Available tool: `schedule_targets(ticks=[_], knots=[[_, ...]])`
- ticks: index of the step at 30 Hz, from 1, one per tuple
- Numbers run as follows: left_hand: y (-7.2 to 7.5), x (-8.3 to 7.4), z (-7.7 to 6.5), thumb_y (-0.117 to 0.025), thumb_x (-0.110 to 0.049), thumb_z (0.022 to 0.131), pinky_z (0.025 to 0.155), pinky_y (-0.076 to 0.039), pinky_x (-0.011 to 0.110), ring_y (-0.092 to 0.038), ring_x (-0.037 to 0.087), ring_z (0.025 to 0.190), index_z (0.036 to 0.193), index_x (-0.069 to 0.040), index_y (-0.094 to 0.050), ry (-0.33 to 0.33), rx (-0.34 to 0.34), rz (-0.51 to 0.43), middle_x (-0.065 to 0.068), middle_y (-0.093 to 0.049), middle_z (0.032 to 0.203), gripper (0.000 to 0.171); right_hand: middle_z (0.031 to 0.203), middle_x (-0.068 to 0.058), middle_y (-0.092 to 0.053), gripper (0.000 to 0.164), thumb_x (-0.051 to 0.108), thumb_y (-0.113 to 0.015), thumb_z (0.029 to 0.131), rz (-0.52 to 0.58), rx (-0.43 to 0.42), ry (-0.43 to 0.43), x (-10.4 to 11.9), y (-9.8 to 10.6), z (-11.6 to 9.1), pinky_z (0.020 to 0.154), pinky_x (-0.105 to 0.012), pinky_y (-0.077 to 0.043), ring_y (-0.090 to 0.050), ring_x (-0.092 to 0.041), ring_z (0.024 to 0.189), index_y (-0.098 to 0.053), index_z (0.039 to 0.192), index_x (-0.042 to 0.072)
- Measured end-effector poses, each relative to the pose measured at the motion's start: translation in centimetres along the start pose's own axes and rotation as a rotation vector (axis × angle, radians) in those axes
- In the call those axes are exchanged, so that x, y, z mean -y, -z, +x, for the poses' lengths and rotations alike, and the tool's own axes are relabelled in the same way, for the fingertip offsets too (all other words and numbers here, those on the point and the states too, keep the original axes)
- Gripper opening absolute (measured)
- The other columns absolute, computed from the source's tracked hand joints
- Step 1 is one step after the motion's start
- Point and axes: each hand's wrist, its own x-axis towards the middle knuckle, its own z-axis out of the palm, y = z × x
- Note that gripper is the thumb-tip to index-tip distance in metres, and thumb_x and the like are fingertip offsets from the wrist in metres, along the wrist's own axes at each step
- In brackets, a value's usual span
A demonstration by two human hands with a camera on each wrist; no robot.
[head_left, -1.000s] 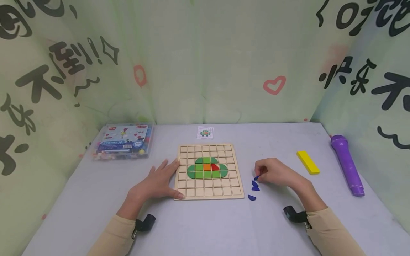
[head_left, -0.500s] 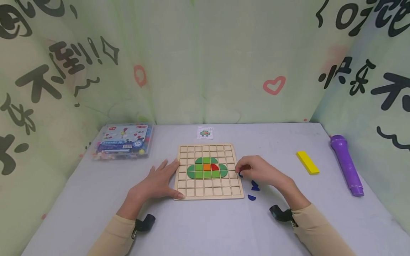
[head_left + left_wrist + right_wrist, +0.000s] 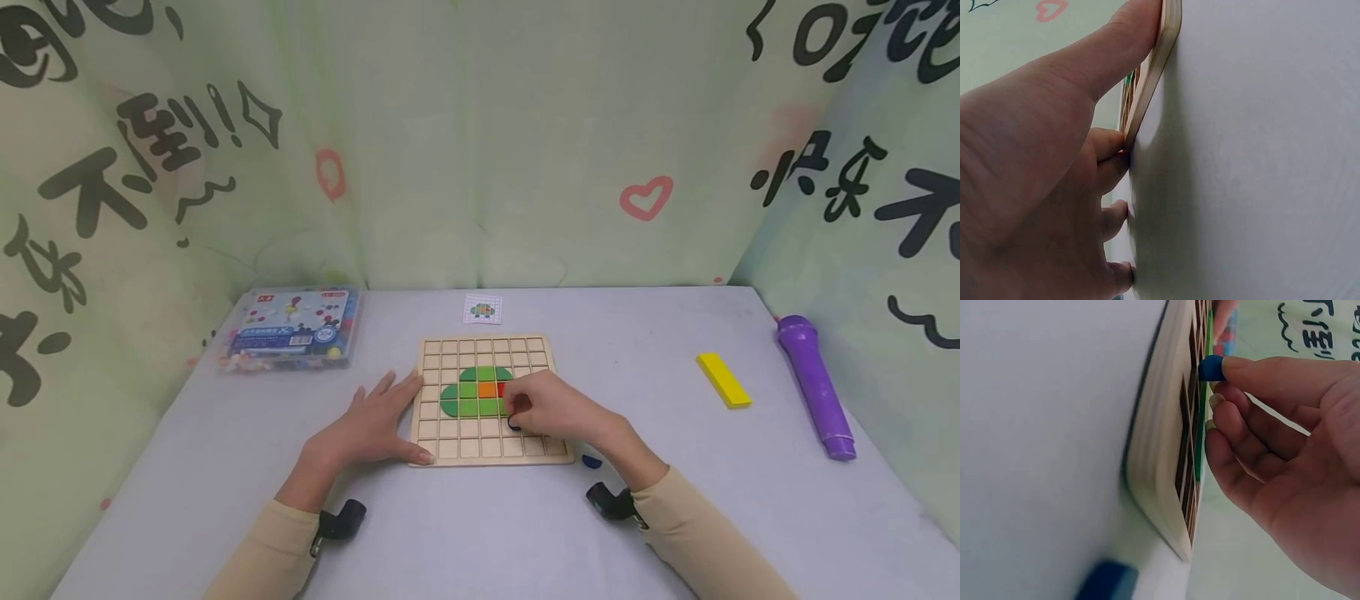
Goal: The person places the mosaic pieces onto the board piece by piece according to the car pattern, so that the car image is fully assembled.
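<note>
A wooden grid board lies on the table, its middle cells filled with green, orange and red tiles. My left hand spreads along the board's left side, thumb on the front left corner and fingertips at the edge. Over the right part of the board, my right hand pinches a blue half-round tile between thumb and fingers, just above the cells below the green row. Another blue half-round tile lies beside the board's front right corner. The hand and forearm hide the other loose blue tiles and the pattern's right end.
Behind the board lies a small pattern card. A clear plastic box with a printed label stands at the back left. To the right are a yellow block and a purple microphone-shaped tube. Printed curtains enclose the table.
My right hand has picked up a blue half-round tile from the table right of the board and carried it left over the board. The left hand has stayed in place.
</note>
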Motion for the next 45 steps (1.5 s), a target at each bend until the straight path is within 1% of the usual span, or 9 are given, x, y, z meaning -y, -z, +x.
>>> schedule_targets(ticks=[7,13,22,25,28,32,37,41,45], knots=[[0.1,-0.1,0.0,-0.081,-0.066,0.067,0.119,-0.007,0.071,-0.008,0.038,0.156,0.16,-0.014,-0.021,-0.004,0.004,-0.004,0.003,-0.02,0.168,0.123,0.082,0.008,-0.067,0.013,0.002,-0.073,0.086,-0.1,0.016,0.022,1.2,-0.6,0.0,0.074,-0.023,-0.052,-0.057,-0.01,0.08,-0.076,0.084,0.015],[0.2,-0.2,-0.1,-0.081,-0.066,0.067,0.119,-0.006,0.071,-0.008,0.038,0.156,0.16,-0.014,-0.02,-0.003,0.007,0.0,0.004,-0.019,0.168,0.123,0.088,0.006,-0.07,0.016,0.0,-0.072,0.086,-0.096,0.019,0.031,0.9,-0.1,-0.4,0.074,-0.023,-0.054,-0.059,-0.01,0.081,-0.078,0.091,0.014],[0.1,-0.1,0.0,-0.081,-0.066,0.066,0.119,-0.006,0.071,-0.007,0.038,0.156,0.16,-0.015,-0.02,0.007,0.015,0.001,0.004,-0.018,0.168,0.123,0.093,0.002,-0.073,0.017,0.0,-0.069,0.086,-0.045,-0.018,-0.064,-0.9,2.0,-2.2,0.071,-0.024,-0.052,-0.058,-0.012,0.081,-0.077,0.093,0.014],[0.1,-0.1,0.0,-0.081,-0.066,0.067,0.119,-0.006,0.071,-0.007,0.038,0.156,0.16,-0.014,-0.019,0.007,0.017,0.004,0.004,-0.018,0.168,0.123,0.093,-0.001,-0.072,0.016,-0.001,-0.068,0.085,-0.036,-0.023,-0.085,-1.5,2.7,-3.0,0.071,-0.026,-0.052,-0.058,-0.013,0.08,-0.076,0.093,0.011],[0.2,-0.1,-0.1,-0.081,-0.065,0.066,0.119,-0.006,0.071,-0.007,0.038,0.156,0.16,-0.013,-0.02,0.007,0.018,-0.001,0.004,-0.018,0.168,0.123,0.092,-0.002,-0.071,0.016,-0.001,-0.068,0.083,-0.037,-0.021,-0.122,-2.2,3.4,-3.8,0.071,-0.026,-0.052,-0.057,-0.014,0.079,-0.075,0.093,0.009],[0.2,-0.1,-0.1,-0.082,-0.065,0.066,0.118,-0.006,0.072,-0.007,0.039,0.155,0.16,-0.013,-0.02,0.005,0.015,-0.002,0.005,-0.019,0.168,0.124,0.088,0.0,-0.069,0.016,-0.003,-0.069,0.082,-0.06,0.007,-0.152,-3.2,4.1,-4.8,0.07,-0.025,-0.052,-0.057,-0.014,0.078,-0.075,0.089,0.01],[0.1,0.0,0.0,-0.08,-0.067,0.066,0.119,-0.006,0.071,-0.007,0.038,0.156,0.16,-0.014,-0.02,0.004,0.014,0.007,0.003,-0.019,0.168,0.124,0.082,0.001,-0.065,0.022,-0.008,-0.073,0.076,-0.064,0.067,-0.146,-4.0,4.9,-5.9,0.066,-0.023,-0.051,-0.055,-0.013,0.074,-0.076,0.082,0.013],[0.0,0.0,0.0,-0.08,-0.067,0.066,0.118,-0.007,0.072,-0.008,0.039,0.155,0.16,-0.013,-0.021,-0.002,0.009,0.006,0.004,-0.02,0.168,0.124,0.083,0.001,-0.063,0.024,-0.007,-0.078,0.074,-0.057,0.114,-0.163,-4.3,5.1,-6.5,0.066,-0.023,-0.05,-0.054,-0.014,0.076,-0.075,0.081,0.016],[0.1,0.0,0.0,-0.081,-0.066,0.066,0.118,-0.007,0.072,-0.009,0.039,0.155,0.159,-0.013,-0.021,-0.007,0.01,0.006,0.004,-0.02,0.168,0.123,0.084,0.002,-0.061,0.023,-0.005,-0.081,0.073,-0.072,0.131,-0.177,-4.4,4.9,-6.7,0.068,-0.023,-0.05,-0.053,-0.014,0.078,-0.074,0.08,0.017]])
